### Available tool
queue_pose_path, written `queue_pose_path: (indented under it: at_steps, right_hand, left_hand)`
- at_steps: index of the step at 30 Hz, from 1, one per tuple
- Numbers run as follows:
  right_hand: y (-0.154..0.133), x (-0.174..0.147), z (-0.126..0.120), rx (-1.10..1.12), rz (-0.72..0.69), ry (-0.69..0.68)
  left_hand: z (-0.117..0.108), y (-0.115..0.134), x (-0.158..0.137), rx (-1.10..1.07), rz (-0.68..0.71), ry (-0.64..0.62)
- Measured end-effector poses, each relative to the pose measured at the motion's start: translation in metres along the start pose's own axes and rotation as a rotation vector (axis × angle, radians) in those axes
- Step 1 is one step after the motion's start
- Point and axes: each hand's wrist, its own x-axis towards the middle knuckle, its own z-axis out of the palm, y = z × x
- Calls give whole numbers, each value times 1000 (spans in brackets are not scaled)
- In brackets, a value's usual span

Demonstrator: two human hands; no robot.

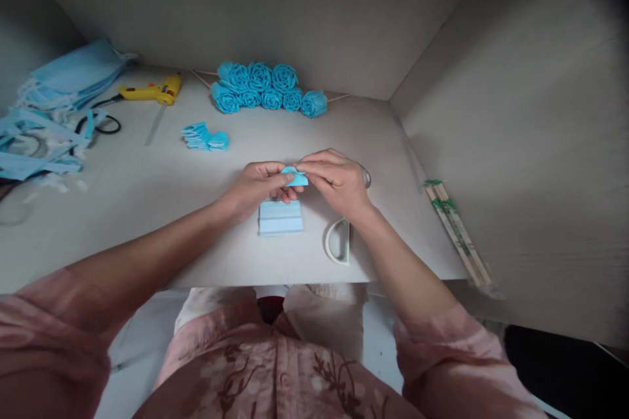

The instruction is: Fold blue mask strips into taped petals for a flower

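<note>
Between my hands is a small bright blue fabric piece (298,179) with a rounded upper edge. My left hand (255,186) pinches it from the left, thumb on top and fingers beneath. With bunched fingertips, my right hand (341,182) grips its upper right edge. Just below lies a pale blue pleated rectangle (281,217), flat on the table. A white D-shaped frame (327,245) rests near my right wrist. Partly hidden behind the right hand is a round, shiny object (366,176) that I cannot make out.
Several blue fabric roses (260,78) on sticks lie at the back. Folded blue pieces (196,136) sit left of centre. Further left are a yellow glue gun (152,91), stacked face masks (73,78) and blue scraps (39,144). Wrapped wooden sticks (457,232) lie along the right edge.
</note>
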Motion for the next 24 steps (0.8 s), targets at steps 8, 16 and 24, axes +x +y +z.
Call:
queue_pose_path:
  at_steps: [8, 16, 24]
  right_hand:
    - [-10, 3, -1, 350, 448, -48]
    - [-16, 3, 3, 179, 360, -11]
    - [-2, 0, 1, -92, -50, -39]
  left_hand:
    - [-4, -5, 1, 129, 10, 3]
    - [2, -1, -1, 347, 85, -24]
    - [-1, -3, -1, 187, 72, -6]
